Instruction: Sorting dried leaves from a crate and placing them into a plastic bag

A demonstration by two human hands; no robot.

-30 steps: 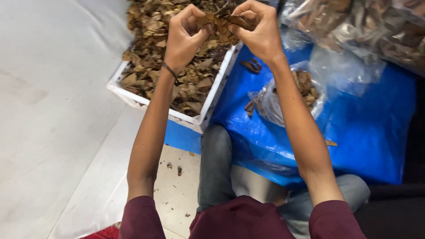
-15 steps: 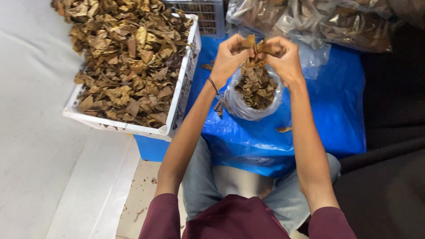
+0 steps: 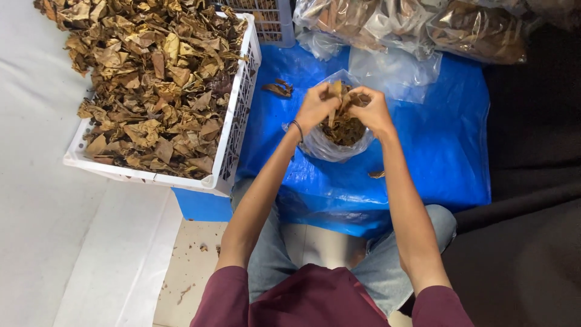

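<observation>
My left hand (image 3: pixel 315 106) and my right hand (image 3: pixel 373 110) are together over the mouth of a clear plastic bag (image 3: pixel 330 147) on the blue sheet (image 3: pixel 436 151). Both hands are closed on a bunch of dried brown leaves (image 3: pixel 339 97) that sits in the bag's opening. More dried leaves fill the lower part of the bag. A dark band circles my left wrist.
A white slatted crate (image 3: pixel 233 145) heaped with dried leaves (image 3: pixel 151 79) stands to the left. Filled clear bags (image 3: pixel 478 30) and an empty one (image 3: pixel 393 69) lie at the back. Loose leaf bits (image 3: pixel 278 88) lie on the sheet. A grey crate (image 3: pixel 275 24) is behind.
Both hands moved from above the white crate to the right, carrying leaves, and now hold them in the mouth of the clear bag.
</observation>
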